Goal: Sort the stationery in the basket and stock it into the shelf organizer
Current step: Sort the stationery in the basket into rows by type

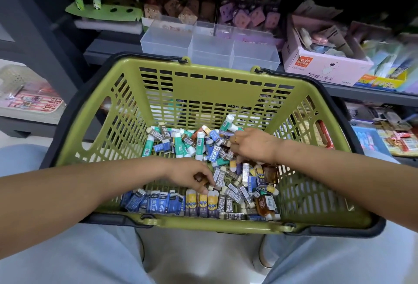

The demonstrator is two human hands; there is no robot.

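Observation:
A green basket [203, 73] rests on my lap, holding several small erasers and glue sticks. Blue erasers [153, 202] and yellow-topped erasers [201, 202] stand in a row along the near wall. Teal glue sticks [178, 146] lie in the loose pile further back. My left hand [190, 175] is in the basket's middle, pinching a brown eraser [200, 179], with its forefinger touching the yellow-topped row. My right hand [251, 146] is curled down into the loose pile over a dark eraser [240, 160]. A clear shelf organizer [210, 46] with bare compartments stands on the shelf behind the basket.
A pink cardboard box [325, 66] of small goods stands right of the organizer. Behind the organizer are brown and purple novelty items [203, 10], and panda figures on a green stand [101, 10]. Lower shelves on the left [34, 103] and right [384, 134] hold packaged goods.

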